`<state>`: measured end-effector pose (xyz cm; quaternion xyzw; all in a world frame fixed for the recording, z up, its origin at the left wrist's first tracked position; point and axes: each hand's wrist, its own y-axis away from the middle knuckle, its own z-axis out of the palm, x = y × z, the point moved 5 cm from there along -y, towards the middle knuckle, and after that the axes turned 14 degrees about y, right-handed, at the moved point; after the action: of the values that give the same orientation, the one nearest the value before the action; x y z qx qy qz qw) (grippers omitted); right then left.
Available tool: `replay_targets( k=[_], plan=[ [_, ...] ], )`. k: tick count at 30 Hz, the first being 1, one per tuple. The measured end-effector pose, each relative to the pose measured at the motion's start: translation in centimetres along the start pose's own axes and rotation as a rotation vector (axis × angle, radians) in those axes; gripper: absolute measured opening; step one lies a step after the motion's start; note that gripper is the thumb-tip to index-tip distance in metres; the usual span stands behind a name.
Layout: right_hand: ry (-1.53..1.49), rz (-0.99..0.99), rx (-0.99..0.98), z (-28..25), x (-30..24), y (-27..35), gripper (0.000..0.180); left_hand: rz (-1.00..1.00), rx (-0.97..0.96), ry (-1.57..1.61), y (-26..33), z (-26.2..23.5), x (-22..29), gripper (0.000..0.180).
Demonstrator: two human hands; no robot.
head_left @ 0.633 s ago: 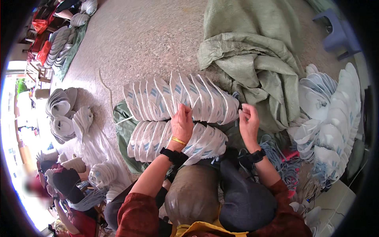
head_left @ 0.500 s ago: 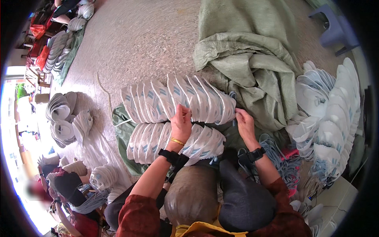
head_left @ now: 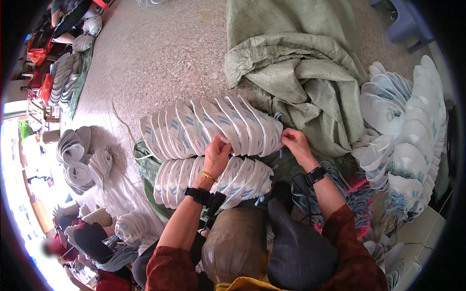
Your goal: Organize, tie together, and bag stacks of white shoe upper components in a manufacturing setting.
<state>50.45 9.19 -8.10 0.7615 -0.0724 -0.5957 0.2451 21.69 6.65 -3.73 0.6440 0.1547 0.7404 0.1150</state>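
Observation:
Two rows of nested white shoe uppers with blue stripes lie side by side before me, a far row (head_left: 187, 128) and a near row (head_left: 179, 182). At the near edge of the far row, about its middle, my left hand (head_left: 217, 154) is closed, thumb and fingertips pinching an upper's rim. My right hand (head_left: 297, 145) pinches at the last upper on that row's right end. A short blue lace (head_left: 280, 153) hangs just under its fingertips. Another blue lace loop (head_left: 278, 116) sticks out at the far corner of the same end.
A green woven sack (head_left: 310, 87) lies crumpled beyond the rows. Stacked uppers (head_left: 412, 145) and tangled blue laces (head_left: 335, 194) are at my right, under a blue plastic stool (head_left: 407, 24) farther off. More uppers (head_left: 77, 155) sit left. Other people work at the left edge.
The whole view has shifted slightly, with the rows now a little farther left and lower. Both hands stay at nearly the same places on the far row.

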Motion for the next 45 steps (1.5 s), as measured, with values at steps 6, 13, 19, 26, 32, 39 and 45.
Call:
replay_targets(
  k=[6,13,19,26,32,39,45],
  plan=[
    [0.211,-0.053,-0.051,1.0,-2.5,0.8,0.016,-0.104,-0.112,-0.021,-0.5,-0.9,-0.2,0.026],
    [0.141,-0.095,-0.287,2.2,-1.3,-0.1,0.021,-0.195,-0.19,-0.033,-1.3,-0.9,0.0,0.034],
    [0.106,-0.124,-0.293,2.5,-2.2,-1.9,0.018,-0.223,-0.178,-0.044,-1.9,-1.3,-0.9,0.029],
    [0.064,-0.08,-0.492,3.3,-3.5,-3.5,0.027,-0.19,-0.181,-0.011,-1.8,-0.9,-0.7,0.026],
    [-0.316,0.204,-0.592,4.2,-1.0,-4.5,0.043,-0.212,-0.199,0.067,-2.8,-0.7,-1.1,0.027],
    [-0.394,0.299,-0.49,4.9,-2.1,-3.3,0.051,-0.132,-0.215,-0.001,-3.9,-1.7,-0.3,0.028],
    [-0.36,0.13,-0.444,4.7,-3.5,-4.0,0.063,0.005,-0.221,-0.617,-4.1,-0.3,1.2,0.02]
  ],
)
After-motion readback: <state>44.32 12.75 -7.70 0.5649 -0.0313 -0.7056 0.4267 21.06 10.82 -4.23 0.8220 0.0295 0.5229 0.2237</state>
